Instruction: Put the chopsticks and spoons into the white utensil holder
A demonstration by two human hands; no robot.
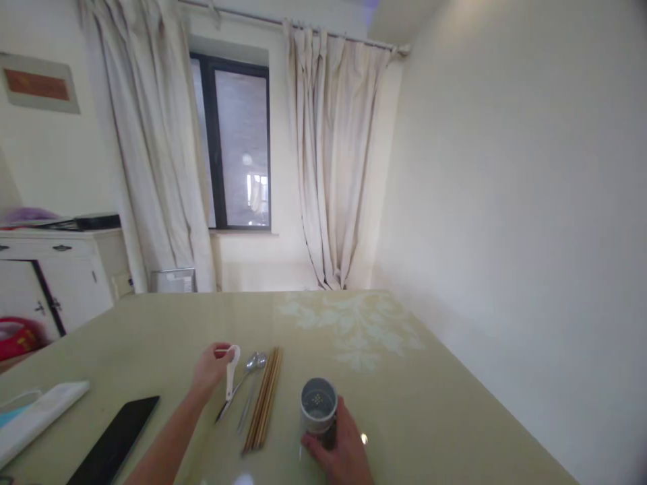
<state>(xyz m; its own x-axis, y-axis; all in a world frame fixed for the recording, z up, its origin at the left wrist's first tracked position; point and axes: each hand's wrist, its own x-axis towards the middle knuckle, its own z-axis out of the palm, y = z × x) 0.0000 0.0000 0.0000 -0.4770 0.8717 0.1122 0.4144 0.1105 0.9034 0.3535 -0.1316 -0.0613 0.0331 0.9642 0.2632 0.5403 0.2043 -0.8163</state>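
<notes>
Near the front of the worktop [192, 323], the left hand [212, 367] has its fingers closed in a pinch at the wide upper end of a white spoon [232, 370], just left of the metal spoons [257, 362]. The right hand [344, 441] curls partway round a round grey cup [318, 391] — thumb in front, fingers along its right side — standing upright right of the chopsticks [263, 404].

The white spoon looks light, stiff and smooth, perhaps brittle if ceramic; the handle would be a surer hold. The cup seems rigid and fairly light but slick, best gripped round its lower wall. The chopsticks should be light and apt to roll, so taken together at the middle; the metal spoons, slippery, by their handles.

Counted: one white spoon, one cup, two metal spoons; several chopsticks — too tightly bunched to number — and one black tablet [116, 438].
</notes>
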